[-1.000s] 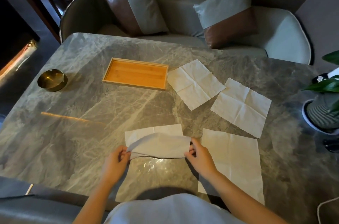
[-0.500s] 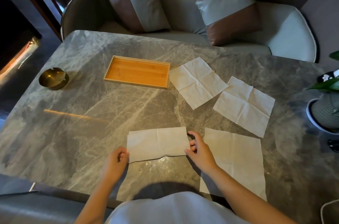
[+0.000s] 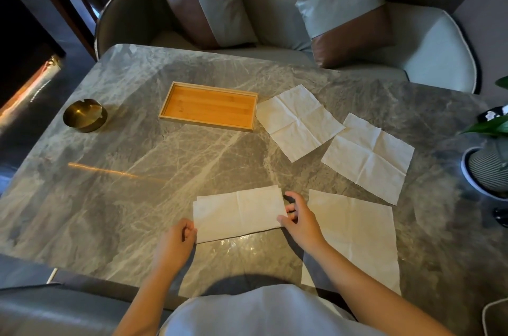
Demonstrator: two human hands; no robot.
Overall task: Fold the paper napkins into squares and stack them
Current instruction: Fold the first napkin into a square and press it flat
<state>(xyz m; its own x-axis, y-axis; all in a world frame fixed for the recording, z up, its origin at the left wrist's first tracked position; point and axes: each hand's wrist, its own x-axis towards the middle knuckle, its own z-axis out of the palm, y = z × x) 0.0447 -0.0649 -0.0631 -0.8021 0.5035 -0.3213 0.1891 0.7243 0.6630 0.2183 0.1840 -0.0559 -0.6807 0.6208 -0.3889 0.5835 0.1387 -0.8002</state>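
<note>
A white paper napkin folded in half (image 3: 239,214) lies flat on the grey marble table (image 3: 137,184) in front of me. My left hand (image 3: 176,245) pinches its lower left corner. My right hand (image 3: 299,221) holds its right edge with the fingertips. Three unfolded napkins lie to the right: a near one (image 3: 354,236) beside my right forearm, a far one (image 3: 298,121) and a right one (image 3: 368,157).
A wooden tray (image 3: 209,106) sits at the far middle of the table. A brass ashtray (image 3: 85,115) stands at the left. A potted plant (image 3: 489,168) is at the right edge. A sofa with two cushions lies beyond the table.
The lifted upper half of the napkin has come down flat onto the lower half. Both hands stay at its left and right ends.
</note>
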